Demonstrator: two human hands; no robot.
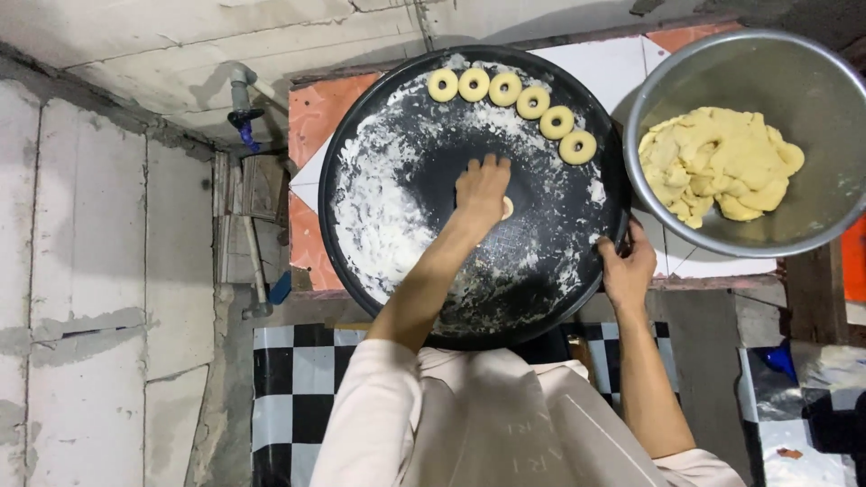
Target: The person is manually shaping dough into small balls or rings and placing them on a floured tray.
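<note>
Pressing flat, fingers together, the left hand [482, 191] covers a pale dough piece [508, 207] mid-tray; only its edge peeks out at the hand's right, shape hidden. The right hand [626, 271] grips the black floured tray [361, 225] rim. Six dough rings [505, 88] arc beyond the left fingertips. A dough bowl [812, 81] sits beyond the right hand.

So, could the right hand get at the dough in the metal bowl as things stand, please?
Probably yes: the right hand grips the tray rim just below the bowl, and the dough lies uncovered, nothing between.
</note>
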